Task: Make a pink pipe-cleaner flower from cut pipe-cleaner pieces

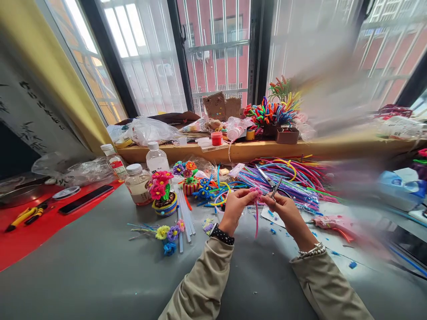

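Above the grey table, my left hand (236, 208) is closed, pinching a pink pipe-cleaner flower (255, 192) with a long pink stem hanging down. My right hand (286, 211) is closed around a small pair of scissors (275, 188), whose metal part points up and away from me. Its fingertips meet the flower's right side. Whether the right fingers also grip part of the flower, I cannot tell. Behind both hands lies a pile of wrapped pipe cleaners (283, 184). Finished pipe-cleaner flowers (170, 232) rest to the left of my left hand.
A potted pink flower (162, 186) stands beside two bottles (136, 182) (156, 158). Clear sticks (187, 218) lie near it. A glue gun (333, 222) is at right; blue scraps (352, 265) dot the table. Pliers (25, 217) and a phone (86, 199) lie on red cloth.
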`<state>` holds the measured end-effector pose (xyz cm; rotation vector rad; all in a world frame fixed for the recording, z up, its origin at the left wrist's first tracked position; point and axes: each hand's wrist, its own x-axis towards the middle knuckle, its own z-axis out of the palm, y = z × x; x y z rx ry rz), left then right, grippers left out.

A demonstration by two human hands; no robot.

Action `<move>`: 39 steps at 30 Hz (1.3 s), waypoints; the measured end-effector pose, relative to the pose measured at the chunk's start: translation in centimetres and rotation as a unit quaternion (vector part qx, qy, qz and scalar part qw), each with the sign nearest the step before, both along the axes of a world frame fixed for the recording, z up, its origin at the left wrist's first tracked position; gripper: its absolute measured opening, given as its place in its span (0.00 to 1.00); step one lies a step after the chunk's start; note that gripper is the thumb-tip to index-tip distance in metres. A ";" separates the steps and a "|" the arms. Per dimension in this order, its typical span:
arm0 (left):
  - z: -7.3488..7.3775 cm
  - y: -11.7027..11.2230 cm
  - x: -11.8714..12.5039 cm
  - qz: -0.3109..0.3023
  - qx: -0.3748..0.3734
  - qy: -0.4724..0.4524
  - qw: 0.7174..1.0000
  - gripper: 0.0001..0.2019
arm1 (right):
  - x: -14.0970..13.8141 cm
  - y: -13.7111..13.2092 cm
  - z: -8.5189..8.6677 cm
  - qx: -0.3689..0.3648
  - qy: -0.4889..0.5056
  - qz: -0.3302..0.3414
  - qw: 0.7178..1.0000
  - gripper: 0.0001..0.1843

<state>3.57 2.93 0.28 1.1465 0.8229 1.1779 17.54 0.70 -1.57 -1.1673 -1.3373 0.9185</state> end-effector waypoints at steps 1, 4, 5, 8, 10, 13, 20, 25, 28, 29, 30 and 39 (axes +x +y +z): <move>0.0 0.0 -0.1 0.009 -0.004 -0.010 1.000 0.14 | 0.0 -0.1 -0.1 -0.010 -0.016 0.013 1.000 0.20; 0.0 0.3 -0.3 0.036 -0.014 -0.028 0.999 0.13 | 0.0 -0.7 -0.6 -0.004 -0.076 0.086 0.993 0.26; 0.0 0.3 -0.3 0.041 -0.014 -0.031 0.999 0.12 | 0.0 -0.8 -0.8 0.002 -0.093 0.112 0.989 0.28; -0.1 0.4 -0.3 0.043 -0.011 -0.033 0.998 0.12 | -0.1 -1.2 -1.4 0.000 -0.120 0.164 0.979 0.30; -0.1 0.4 -0.3 0.044 -0.010 -0.033 0.998 0.12 | -0.2 -1.3 -1.5 -0.018 -0.131 0.182 0.974 0.33; 0.0 0.4 -0.3 0.050 -0.008 -0.030 0.998 0.13 | -0.5 -1.4 -1.5 -0.035 -0.160 0.202 0.966 0.33; 0.0 0.4 -0.3 0.068 -0.002 -0.020 0.998 0.12 | -0.8 -1.5 -1.1 0.015 -0.198 0.213 0.957 0.32; 0.0 0.3 -0.3 0.080 -0.002 -0.015 0.997 0.12 | -1.0 -1.4 -1.2 0.015 -0.210 0.208 0.955 0.31; -0.1 0.3 -0.3 0.082 0.000 -0.015 0.997 0.12 | -1.0 -1.4 -1.2 0.015 -0.215 0.201 0.956 0.32; -0.1 0.3 -0.3 0.082 0.000 -0.016 0.996 0.12 | -1.0 -1.4 -1.3 0.015 -0.217 0.197 0.956 0.32; -0.1 0.3 -0.3 0.082 0.000 -0.018 0.996 0.12 | -1.0 -1.4 -1.3 0.015 -0.219 0.192 0.956 0.32; 0.0 0.3 -0.3 0.088 -0.004 -0.013 0.996 0.12 | -1.1 -1.4 -1.3 0.013 -0.222 0.174 0.959 0.32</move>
